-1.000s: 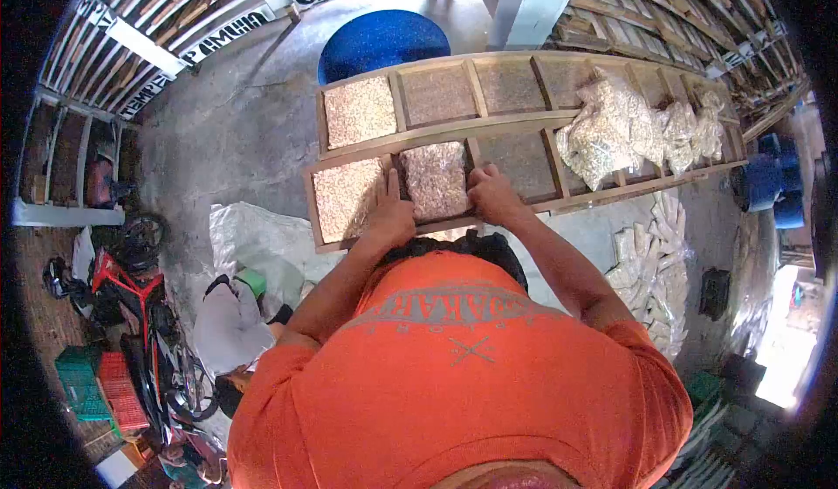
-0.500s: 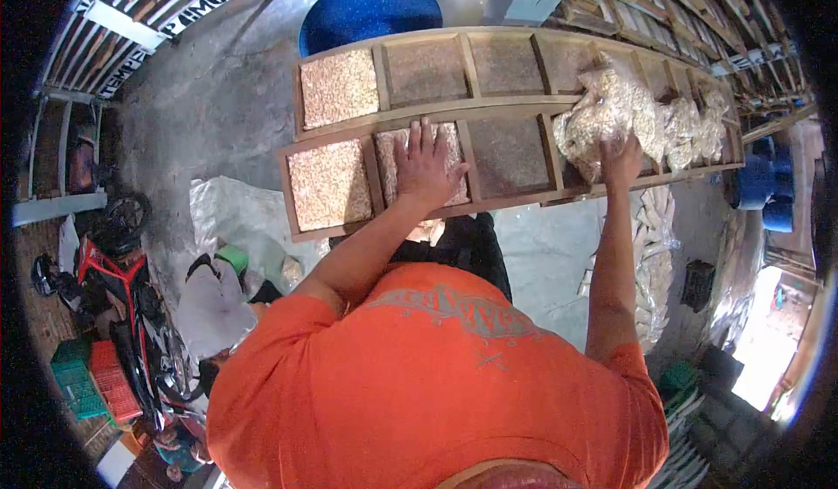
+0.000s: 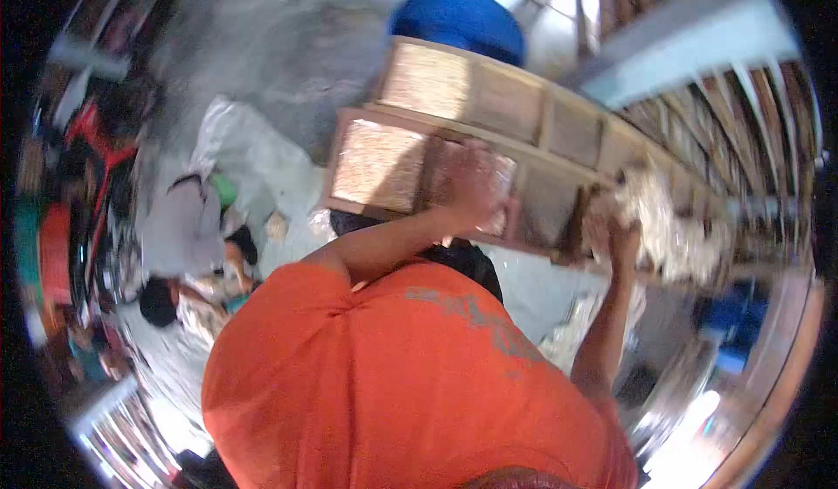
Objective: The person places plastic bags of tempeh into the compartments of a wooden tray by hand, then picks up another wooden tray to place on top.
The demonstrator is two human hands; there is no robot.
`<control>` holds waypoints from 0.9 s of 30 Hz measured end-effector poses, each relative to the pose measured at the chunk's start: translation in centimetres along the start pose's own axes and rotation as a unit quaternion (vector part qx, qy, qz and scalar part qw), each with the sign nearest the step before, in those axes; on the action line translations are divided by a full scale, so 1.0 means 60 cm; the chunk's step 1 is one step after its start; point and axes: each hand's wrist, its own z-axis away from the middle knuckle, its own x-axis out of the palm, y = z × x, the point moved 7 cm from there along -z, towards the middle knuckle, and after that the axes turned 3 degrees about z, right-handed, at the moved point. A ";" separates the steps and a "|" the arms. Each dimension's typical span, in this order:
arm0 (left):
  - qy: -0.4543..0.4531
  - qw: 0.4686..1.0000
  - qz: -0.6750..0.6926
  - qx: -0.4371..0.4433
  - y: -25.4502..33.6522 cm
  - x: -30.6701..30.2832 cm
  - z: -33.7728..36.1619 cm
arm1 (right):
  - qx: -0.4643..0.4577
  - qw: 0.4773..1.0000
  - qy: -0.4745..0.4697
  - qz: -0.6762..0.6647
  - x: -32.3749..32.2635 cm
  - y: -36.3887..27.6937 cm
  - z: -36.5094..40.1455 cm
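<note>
A long wooden tray [image 3: 559, 144], divided into two rows of compartments, lies in front of me, slightly blurred by motion. Pale small pieces fill the front-left compartment [image 3: 379, 164] and the back-left compartment [image 3: 426, 80]. My left hand [image 3: 471, 183] rests with spread fingers over the second front compartment, on the pale pieces there. Farther right, my right hand [image 3: 621, 237] grips a clear plastic bag [image 3: 650, 214] of the same pale pieces, lying on the tray. Its fingertips are partly hidden and smeared.
Behind the tray stands a blue tub [image 3: 458, 19]. A co-worker [image 3: 183, 227] is low at the left, near a pale sheet [image 3: 249, 153] on the floor. More filled bags [image 3: 698, 249] lie at the tray's right end. Blue containers [image 3: 738, 323] stand at right.
The view has turned, so the tray slants down to the right and more of the co-worker shows. Both hands remain at about the same places on the tray and bag.
</note>
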 end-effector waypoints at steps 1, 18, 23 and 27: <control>-0.006 0.998 0.064 0.016 0.025 -0.040 -0.007 | -0.111 0.987 0.114 -0.005 -0.029 -0.069 0.023; 0.031 0.743 0.668 -0.007 -0.134 -0.179 0.114 | -0.206 0.875 -0.297 -0.322 0.036 -0.595 0.234; 0.005 0.769 0.572 -0.286 -0.176 -0.167 0.073 | 0.040 0.671 -0.506 -0.541 0.211 -0.516 0.205; 0.040 0.714 0.646 -0.267 -0.164 -0.217 0.058 | 0.001 0.627 -0.489 -0.606 0.227 -0.570 0.248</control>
